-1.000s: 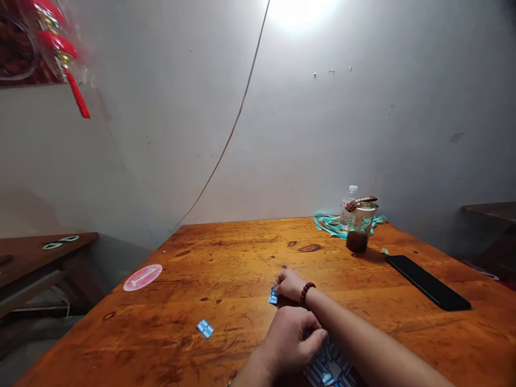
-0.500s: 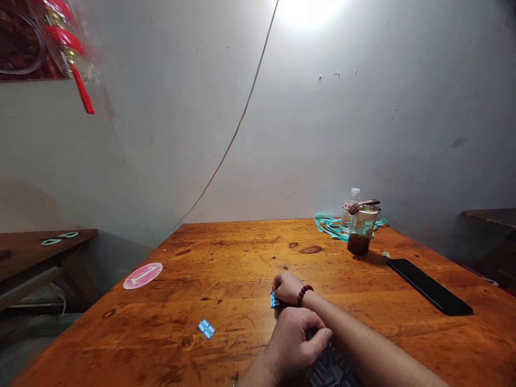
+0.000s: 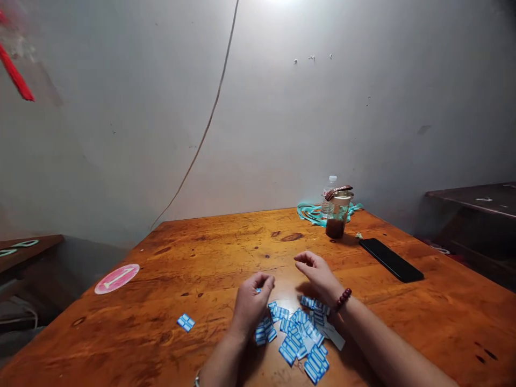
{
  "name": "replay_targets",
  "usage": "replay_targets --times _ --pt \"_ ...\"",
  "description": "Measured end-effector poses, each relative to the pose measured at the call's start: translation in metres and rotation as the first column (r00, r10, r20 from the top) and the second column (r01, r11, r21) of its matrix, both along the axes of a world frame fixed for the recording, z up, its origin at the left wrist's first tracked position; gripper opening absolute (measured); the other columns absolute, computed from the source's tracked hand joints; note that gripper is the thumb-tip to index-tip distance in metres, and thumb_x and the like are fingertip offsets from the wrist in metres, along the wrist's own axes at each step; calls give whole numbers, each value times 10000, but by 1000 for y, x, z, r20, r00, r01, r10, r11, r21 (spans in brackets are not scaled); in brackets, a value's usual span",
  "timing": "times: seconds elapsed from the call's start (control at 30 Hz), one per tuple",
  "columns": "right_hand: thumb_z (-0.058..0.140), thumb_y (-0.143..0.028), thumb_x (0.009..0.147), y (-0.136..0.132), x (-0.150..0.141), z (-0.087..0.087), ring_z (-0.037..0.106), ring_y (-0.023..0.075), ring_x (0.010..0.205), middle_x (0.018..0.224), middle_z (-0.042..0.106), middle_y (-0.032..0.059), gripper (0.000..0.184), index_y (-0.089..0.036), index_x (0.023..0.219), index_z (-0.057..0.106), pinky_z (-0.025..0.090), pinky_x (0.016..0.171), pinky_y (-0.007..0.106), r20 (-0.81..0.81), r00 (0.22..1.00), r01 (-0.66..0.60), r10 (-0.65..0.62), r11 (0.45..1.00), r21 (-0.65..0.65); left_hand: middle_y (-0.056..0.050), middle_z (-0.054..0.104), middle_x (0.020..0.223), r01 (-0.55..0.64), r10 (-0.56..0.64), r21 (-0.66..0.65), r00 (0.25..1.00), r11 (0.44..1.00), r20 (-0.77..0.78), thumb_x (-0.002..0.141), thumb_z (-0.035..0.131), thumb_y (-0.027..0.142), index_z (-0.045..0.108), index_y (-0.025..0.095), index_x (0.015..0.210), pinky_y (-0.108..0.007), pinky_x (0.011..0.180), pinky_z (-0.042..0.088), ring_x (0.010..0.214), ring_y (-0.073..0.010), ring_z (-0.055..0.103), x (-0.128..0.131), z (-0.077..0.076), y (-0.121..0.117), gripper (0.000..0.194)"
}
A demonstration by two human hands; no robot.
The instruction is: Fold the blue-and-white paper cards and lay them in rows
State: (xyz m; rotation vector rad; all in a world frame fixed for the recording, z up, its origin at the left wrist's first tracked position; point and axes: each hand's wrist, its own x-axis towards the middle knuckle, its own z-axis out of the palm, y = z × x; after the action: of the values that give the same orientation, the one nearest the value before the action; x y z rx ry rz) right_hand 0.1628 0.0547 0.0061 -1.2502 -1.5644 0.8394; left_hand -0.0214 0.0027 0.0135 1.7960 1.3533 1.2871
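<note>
left hand (image 3: 252,306): curled, grip unclear;
right hand (image 3: 318,277): open, released;
risk: a careless wrist scattering the loose blue-and-white paper slips (image 3: 300,333) across the orange wooden counter (image 3: 226,242)

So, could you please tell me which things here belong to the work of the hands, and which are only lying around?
In the work: the left hand, the right hand, the pile of blue-and-white printed pieces, the single blue-and-white piece.

Only lying around: the black smartphone, the jar of brown liquid, the plastic water bottle, the teal cord, the pink round sticker.
</note>
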Motion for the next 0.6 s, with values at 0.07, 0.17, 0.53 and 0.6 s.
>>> replay_targets --times 0.07,0.17,0.53,0.6 --pt "442 -270 717 -2 8 -13 529 138 716 768 585 33 197 -142 809 562 410 653 240 29 997 66 -67 998 19 -20 610 712 -75 77 37 995 997 -57 758 447 341 583 162 733 -250 668 416 700 -156 553 -13 0 9 227" --pt "414 -270 735 1 14 -24 535 143 705 762 590 34 207 -153 810 569 406 636 240 103 990 89 -95 994 63 -43 622 800 -210 211 22 973 977 -98 755 434 320 586 159 799 -297 737 426 787 -181 567 -33 -3 20 226" --pt "395 -273 731 -1 17 -16 555 152 696 724 612 22 200 -171 768 564 405 640 236 127 991 38 -45 998 56 -68 512 1132 20 -69 -107 875 994 -478 564 541 110 491 171 1113 -323 937 309 1072 -207 417 -52 -16 19 555" --pt "395 -276 727 -2 16 -16 556 151 693 710 613 20 202 -170 745 566 403 639 235 142 989 24 -32 998 55 -75 504 1147 31 -82 -113 868 993 -490 569 520 98 474 158 1137 -314 942 302 1077 -201 412 -53 -17 20 573"
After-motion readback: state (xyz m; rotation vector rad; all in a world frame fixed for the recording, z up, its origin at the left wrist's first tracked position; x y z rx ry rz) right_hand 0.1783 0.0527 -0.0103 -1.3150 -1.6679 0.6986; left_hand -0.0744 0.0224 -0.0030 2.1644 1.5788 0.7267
